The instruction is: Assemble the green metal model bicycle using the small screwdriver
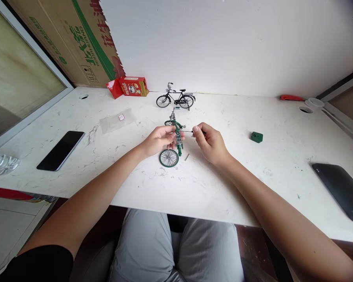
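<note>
My left hand is closed around the frame of a small green model bicycle, holding it over the table. The front wheel and handlebar end point away from me. A green-rimmed spoked wheel lies flat just below, apart from the frame as far as I can see. In a pinch, my right hand holds a thin screwdriver, its metal shaft pointing left at the bicycle. Whether the tip touches the frame I cannot tell. Close by on the tabletop rests a small metal pin.
Behind stands a black model bicycle, with a red box to its left. A clear plastic bag and phone lie left. On the right are a green block, a red-handled tool and a black case.
</note>
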### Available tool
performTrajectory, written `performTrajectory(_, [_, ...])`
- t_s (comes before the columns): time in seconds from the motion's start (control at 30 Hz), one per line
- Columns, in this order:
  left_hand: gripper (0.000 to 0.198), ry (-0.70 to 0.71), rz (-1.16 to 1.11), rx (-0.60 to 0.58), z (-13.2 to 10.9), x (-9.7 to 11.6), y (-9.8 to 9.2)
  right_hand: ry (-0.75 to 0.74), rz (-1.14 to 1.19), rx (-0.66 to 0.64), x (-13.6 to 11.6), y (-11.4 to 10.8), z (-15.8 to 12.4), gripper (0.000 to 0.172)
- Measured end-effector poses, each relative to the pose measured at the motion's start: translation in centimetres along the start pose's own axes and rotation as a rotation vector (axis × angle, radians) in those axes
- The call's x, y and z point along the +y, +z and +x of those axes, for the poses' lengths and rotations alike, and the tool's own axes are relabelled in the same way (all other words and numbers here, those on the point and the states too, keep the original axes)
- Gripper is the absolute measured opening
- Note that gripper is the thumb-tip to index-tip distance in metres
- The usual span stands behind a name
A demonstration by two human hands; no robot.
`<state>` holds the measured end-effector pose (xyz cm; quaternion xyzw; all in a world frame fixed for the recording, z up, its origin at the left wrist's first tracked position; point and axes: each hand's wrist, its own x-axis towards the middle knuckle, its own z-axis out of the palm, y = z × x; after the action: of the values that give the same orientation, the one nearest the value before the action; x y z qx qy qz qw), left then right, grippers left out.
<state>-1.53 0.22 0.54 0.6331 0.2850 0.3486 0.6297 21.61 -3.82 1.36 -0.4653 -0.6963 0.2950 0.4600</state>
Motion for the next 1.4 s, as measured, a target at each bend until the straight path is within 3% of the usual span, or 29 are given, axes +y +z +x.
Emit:
performTrajectory(0.2, [0.04, -0.057, -0.057, -0.014, -0.2, 0.5, 0.0, 0.001, -0.035, 0.037, 0.2, 0.1, 0.1, 0.054])
performTrajectory(0.43, [0.044, 0.009, 0.046, 0.031, -0.7, 1.3, 0.8, 0.0, -0.066, 0.03, 0.2, 0.2, 0.0, 0.055])
performTrajectory(0.67, [0.025, 0.015, 0.193, 0.15, -0.7, 1.3, 1.4, 0.01, -0.071, 0.006, -0.2, 0.6, -0.6, 0.053])
performTrajectory(0.8, [0.02, 0.011, 0.198, 0.148, -0.7, 1.6, 1.5, -0.022, -0.098, 0.036, -0.8, 0.9, -0.9, 0.052])
performTrajectory(1.17, [0.027, 0.093, 0.121, 0.113, -0.6, 0.8, 2.0, -0.037, -0.15, 0.129, -1.1, 1.0, -0.9, 0.053])
performTrajectory(1.4, [0.035, 0.156, 0.235, 0.135, -0.8, 0.7, 2.3, -0.013, -0.129, 0.149, -1.0, 1.0, -0.9, 0.055])
